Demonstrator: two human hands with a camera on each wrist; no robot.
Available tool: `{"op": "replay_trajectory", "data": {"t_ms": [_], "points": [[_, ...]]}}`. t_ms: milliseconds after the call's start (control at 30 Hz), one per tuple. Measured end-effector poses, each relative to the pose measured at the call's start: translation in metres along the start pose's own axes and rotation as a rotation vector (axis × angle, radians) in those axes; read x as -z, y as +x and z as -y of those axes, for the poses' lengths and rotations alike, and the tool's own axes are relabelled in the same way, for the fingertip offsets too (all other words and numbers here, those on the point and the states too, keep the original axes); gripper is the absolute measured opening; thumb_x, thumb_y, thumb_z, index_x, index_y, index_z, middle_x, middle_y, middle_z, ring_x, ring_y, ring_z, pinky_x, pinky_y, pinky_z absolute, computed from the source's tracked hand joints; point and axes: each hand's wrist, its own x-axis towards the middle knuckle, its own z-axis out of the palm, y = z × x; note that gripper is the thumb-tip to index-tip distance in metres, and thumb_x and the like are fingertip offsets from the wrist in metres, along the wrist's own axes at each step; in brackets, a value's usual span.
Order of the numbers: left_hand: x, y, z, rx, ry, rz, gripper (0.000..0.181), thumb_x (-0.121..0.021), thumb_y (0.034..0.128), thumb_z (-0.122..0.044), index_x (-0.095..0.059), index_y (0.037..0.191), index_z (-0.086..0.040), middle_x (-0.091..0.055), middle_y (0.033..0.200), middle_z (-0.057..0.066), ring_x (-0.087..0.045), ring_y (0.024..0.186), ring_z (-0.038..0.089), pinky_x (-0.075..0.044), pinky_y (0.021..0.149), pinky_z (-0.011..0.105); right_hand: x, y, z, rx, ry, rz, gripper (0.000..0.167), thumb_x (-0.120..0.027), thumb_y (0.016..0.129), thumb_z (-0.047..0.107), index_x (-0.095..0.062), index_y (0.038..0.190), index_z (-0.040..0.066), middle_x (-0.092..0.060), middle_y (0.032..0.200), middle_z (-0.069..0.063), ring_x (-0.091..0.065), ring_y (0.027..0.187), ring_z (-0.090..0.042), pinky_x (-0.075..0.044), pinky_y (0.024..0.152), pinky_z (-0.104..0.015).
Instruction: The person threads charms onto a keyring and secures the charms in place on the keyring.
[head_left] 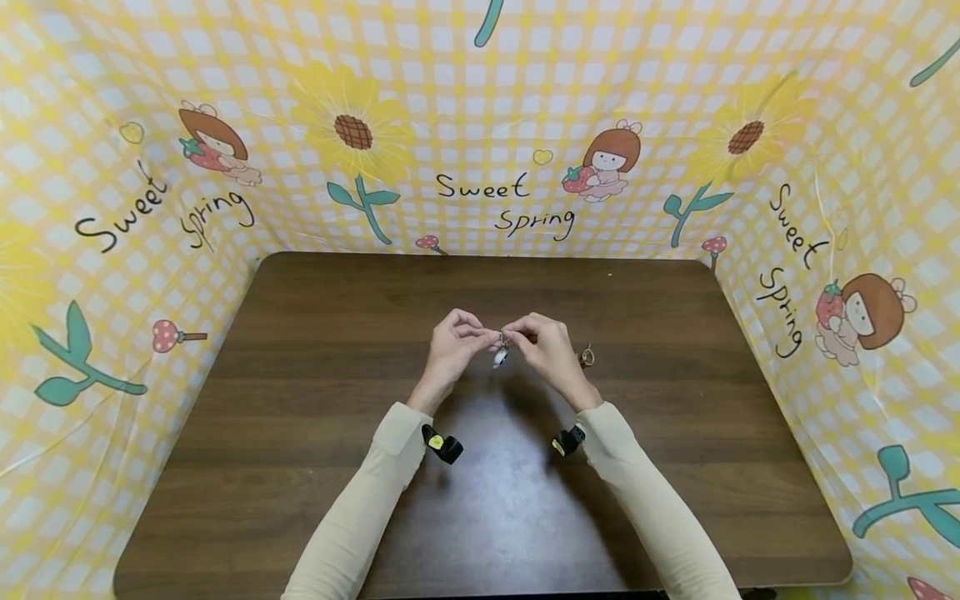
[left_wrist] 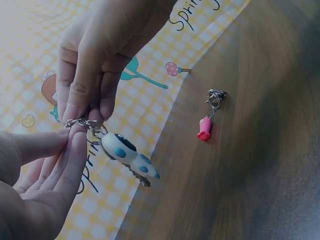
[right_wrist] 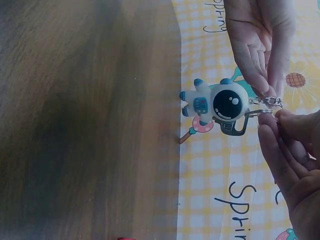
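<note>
An astronaut keychain (head_left: 500, 358) dangles between the two hands, over the middle of the table. Its white figure with blue patches and a black visor (right_wrist: 229, 104) shows best in the right wrist view, beside a dark clip (right_wrist: 235, 126). The left hand (head_left: 452, 348) pinches the short silver chain (left_wrist: 82, 123) between thumb and fingers. From the other side, the right hand (head_left: 549, 348) pinches the metal ring end with its fingertips, close against the left fingertips. Fingers partly cover the ring, so its exact state is hidden.
A second keychain (head_left: 587, 357) with metal rings and a pink charm (left_wrist: 204, 129) lies on the brown wooden table (head_left: 315, 333), right of the right hand. Yellow checked cloth (head_left: 465, 108) with printed figures encloses the table's back and sides.
</note>
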Motion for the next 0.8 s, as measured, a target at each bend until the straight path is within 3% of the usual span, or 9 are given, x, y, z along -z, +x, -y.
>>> {"op": "replay_trajectory", "data": {"t_ms": [300,533,700,800], "points": [[-0.004,0.0,-0.002,0.029,0.007,-0.017,0.026,-0.072,0.0916,0.015,-0.053,0.099,-0.001,-0.075,0.082,0.01,-0.074,0.069,0.014,-0.063,0.076,0.03,-0.002,-0.003,0.001,0.063,-0.063,-0.027,0.005,-0.073,0.097,-0.006,-0.077,0.096,-0.003,-0.071,0.089,-0.011,-0.07,0.078,-0.021,-0.06,0.07,-0.031],[-0.008,0.002,-0.002,0.132,-0.095,-0.011,0.025,-0.069,0.0927,0.017,-0.052,0.099,0.0,-0.074,0.079,0.007,-0.075,0.067,0.014,-0.064,0.076,0.03,-0.007,-0.006,-0.001,0.117,-0.118,-0.096,0.005,-0.071,0.098,-0.006,-0.073,0.095,-0.002,-0.068,0.09,-0.012,-0.068,0.079,-0.023,-0.059,0.07,-0.034],[-0.007,0.004,0.005,0.219,-0.185,-0.019,0.024,-0.066,0.0933,0.018,-0.051,0.1,0.002,-0.073,0.078,0.009,-0.076,0.068,0.014,-0.063,0.074,0.026,-0.008,-0.002,0.007,0.106,-0.073,-0.117,0.004,-0.07,0.099,-0.003,-0.073,0.096,-0.001,-0.068,0.09,-0.011,-0.067,0.077,-0.022,-0.057,0.066,-0.031],[-0.004,0.003,0.006,0.213,-0.198,-0.008,0.022,-0.067,0.0941,0.017,-0.052,0.102,0.003,-0.074,0.08,0.009,-0.076,0.07,0.014,-0.063,0.076,0.026,-0.005,0.005,0.014,0.034,0.031,-0.115,0.006,-0.07,0.101,0.003,-0.075,0.099,-0.001,-0.07,0.092,-0.011,-0.068,0.078,-0.019,-0.057,0.068,-0.028]]}}
